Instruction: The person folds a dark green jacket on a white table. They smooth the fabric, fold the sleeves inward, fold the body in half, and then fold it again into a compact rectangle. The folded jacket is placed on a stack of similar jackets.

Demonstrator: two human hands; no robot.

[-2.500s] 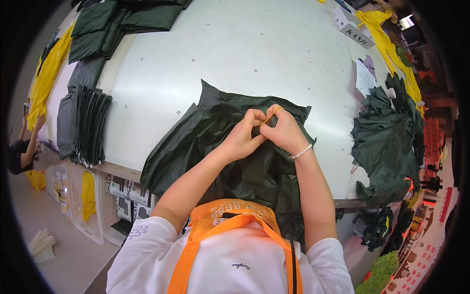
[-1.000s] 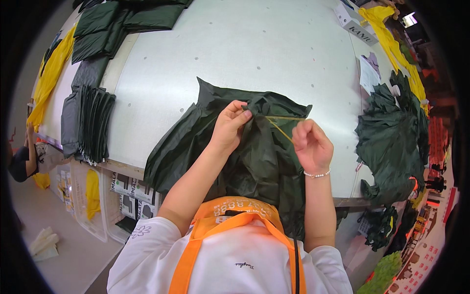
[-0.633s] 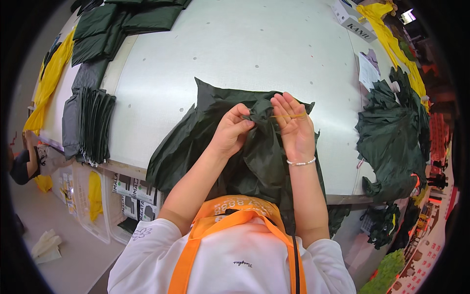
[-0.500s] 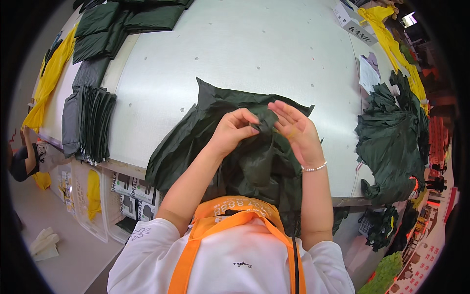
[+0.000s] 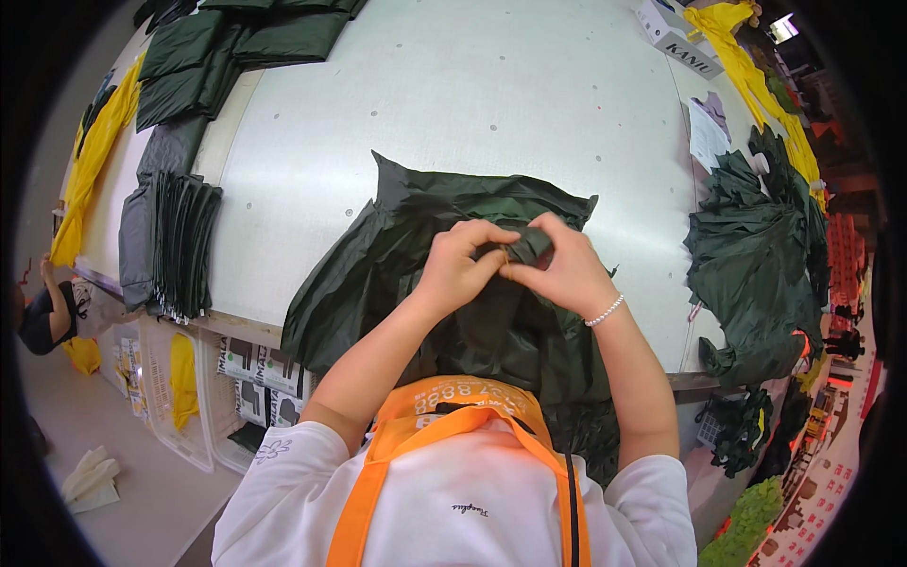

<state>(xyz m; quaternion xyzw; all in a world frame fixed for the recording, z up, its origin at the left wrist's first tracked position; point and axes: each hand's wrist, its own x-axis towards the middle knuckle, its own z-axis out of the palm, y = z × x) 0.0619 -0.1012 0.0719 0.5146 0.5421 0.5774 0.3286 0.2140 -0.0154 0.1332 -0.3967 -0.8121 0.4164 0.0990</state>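
A crumpled piece of thin, slightly shiny dark green fabric (image 5: pixel 345 288) lies on the table's near edge and hangs down in front of me. My left hand (image 5: pixel 457 266) pinches a gathered bit of it between thumb and fingers. Just to the right, my right hand (image 5: pixel 573 270), with a beaded bracelet at the wrist, is closed on the same raised fold, thumb towards the left hand. The fingertips nearly meet there. Something small and tan shows between them, too small to name.
The pale table (image 5: pixel 435 90) has small dark dots. Folded green fabric (image 5: pixel 179 236) stands in a stack at left, with flat green bundles (image 5: pixel 198 61) beyond. A loose green heap (image 5: pixel 751 274) lies at right, near a white box (image 5: pixel 675 38). Plastic crates (image 5: pixel 175 387) sit below left.
My right hand has gone from spread fingers to closed on the fabric, thumb coming in towards the left. The left hand keeps its pinch, and the fabric has shifted only slightly.
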